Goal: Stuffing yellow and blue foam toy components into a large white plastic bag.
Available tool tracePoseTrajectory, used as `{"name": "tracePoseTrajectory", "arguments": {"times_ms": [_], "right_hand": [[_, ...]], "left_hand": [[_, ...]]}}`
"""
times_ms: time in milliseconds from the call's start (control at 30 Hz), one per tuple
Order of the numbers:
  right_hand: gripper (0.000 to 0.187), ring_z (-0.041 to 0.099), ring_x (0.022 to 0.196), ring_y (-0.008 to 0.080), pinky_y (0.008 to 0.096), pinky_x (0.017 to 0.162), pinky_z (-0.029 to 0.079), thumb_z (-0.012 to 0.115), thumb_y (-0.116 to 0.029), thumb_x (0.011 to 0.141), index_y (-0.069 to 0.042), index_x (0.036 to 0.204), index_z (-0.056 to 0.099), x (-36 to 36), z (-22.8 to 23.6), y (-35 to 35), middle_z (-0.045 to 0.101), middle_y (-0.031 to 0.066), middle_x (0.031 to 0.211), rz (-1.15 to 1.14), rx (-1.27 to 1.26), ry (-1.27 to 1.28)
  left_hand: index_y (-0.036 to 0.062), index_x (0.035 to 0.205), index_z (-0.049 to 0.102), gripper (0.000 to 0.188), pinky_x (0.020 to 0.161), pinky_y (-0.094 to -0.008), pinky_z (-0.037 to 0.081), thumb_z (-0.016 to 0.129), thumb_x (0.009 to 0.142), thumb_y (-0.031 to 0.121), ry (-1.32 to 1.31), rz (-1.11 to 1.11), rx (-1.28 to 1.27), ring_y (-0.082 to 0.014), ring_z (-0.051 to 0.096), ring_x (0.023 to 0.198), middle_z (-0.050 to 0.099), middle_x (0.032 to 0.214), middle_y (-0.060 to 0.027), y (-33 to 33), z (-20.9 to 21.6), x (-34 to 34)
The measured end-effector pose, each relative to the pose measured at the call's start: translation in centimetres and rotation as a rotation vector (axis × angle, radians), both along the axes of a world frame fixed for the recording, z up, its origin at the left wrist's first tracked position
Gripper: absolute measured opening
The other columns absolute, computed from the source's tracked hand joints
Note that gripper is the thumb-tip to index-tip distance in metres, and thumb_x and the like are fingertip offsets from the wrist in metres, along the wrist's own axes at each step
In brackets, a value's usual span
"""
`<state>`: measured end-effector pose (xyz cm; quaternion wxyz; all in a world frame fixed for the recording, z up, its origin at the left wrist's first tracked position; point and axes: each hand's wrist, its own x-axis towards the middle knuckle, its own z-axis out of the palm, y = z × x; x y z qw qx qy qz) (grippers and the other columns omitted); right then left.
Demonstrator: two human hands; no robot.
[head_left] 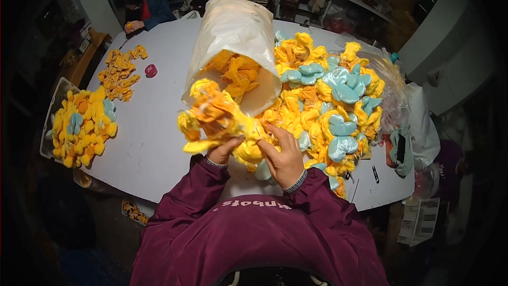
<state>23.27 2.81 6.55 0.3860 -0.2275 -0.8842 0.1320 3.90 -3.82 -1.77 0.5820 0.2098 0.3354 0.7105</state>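
Above the near middle of the table, I hold a floppy yellow and orange plush piece (214,108). It looks like an unstuffed toy skin with loose white threads. My left hand (225,151) is closed round its lower side, the fingers partly hidden behind the fabric. At its right edge my right hand (286,156) pinches the yellow cloth between thumb and fingers. Just beyond, a large white plastic sack (230,26) lies with its mouth toward me and similar orange pieces (241,77) inside. A heap of yellow plush pieces (296,108) with shiny pale-blue parts (346,92) spreads beside my right hand.
At the left edge stands a basket (46,140) of fluffy yellow pieces (84,127). Orange pieces (117,77) and a small red round object (151,70) lie farther back. Small black snips (375,175) rest at the right. A co-worker (145,8) sits at the far left.
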Motion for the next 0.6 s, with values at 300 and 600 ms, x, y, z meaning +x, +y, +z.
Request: {"name": "tracePoseTrajectory", "arguments": {"times_ms": [300, 600], "right_hand": [[0.007, 0.054, 0.104, 0.0287, 0.0357, 0.079, 0.045, 0.064, -0.013, 0.073, -0.008, 0.078, 0.065, 1.4, -3.5, 0.7, 0.055, 0.0122, 0.125, 0.02, -0.026, -0.748], [0.016, 0.062, 0.076, 0.0273, 0.0346, 0.063, 0.047, 0.065, -0.022, 0.072, -0.007, 0.071, 0.064, 3.0, -2.4, 1.6, 0.065, 0.0131, 0.103, 0.008, 0.005, -0.385]], "left_hand": [[0.0021, 0.141, 0.036, 0.064, 0.104, -0.0333, 0.041, 0.068, 0.086, 0.013, 0.793, 0.003, 0.168, -0.0223, 0.051, 0.12, 0.05, 0.135, -0.0123, -1.1, -1.7, 1.5], [0.0045, 0.141, 0.035, 0.065, 0.108, -0.0353, 0.036, 0.068, 0.085, 0.012, -0.769, -0.152, 0.108, -0.0221, 0.05, 0.119, 0.051, 0.132, -0.0085, -1.7, -4.1, 2.0]]}}
